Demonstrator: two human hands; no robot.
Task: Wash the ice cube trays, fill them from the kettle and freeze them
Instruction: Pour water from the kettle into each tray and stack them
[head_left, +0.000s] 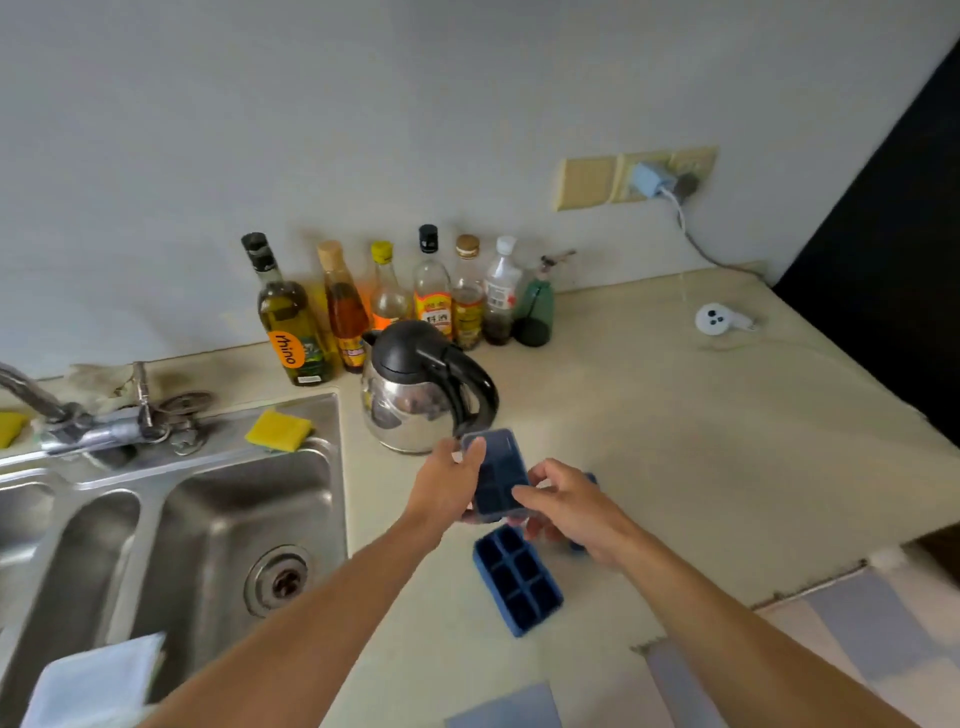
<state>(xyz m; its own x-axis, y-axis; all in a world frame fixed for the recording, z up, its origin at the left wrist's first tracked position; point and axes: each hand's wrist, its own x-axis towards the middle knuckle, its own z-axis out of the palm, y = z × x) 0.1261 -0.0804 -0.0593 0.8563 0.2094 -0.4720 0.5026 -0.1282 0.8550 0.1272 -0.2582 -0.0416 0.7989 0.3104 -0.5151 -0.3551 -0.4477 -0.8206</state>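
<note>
Read "rhino" on the orange label of the oil bottle (291, 332), which held greenish oil up to the shoulder; writing on the other bottles was too blurred to read. Logged a dark blue ice cube tray (496, 475) with a clear lid, held above the counter (701, 441) just in front of the steel kettle (421, 395). Left hand (449, 488) gripped its far-left edge and right hand (571, 512) pinched its near corner. Noted second blue tray (517, 579), six cells, uncovered, flat on the counter beside the sink (208, 519).

Left hand (449, 483), right hand (571, 512), both gripping tray (500, 465)
</note>
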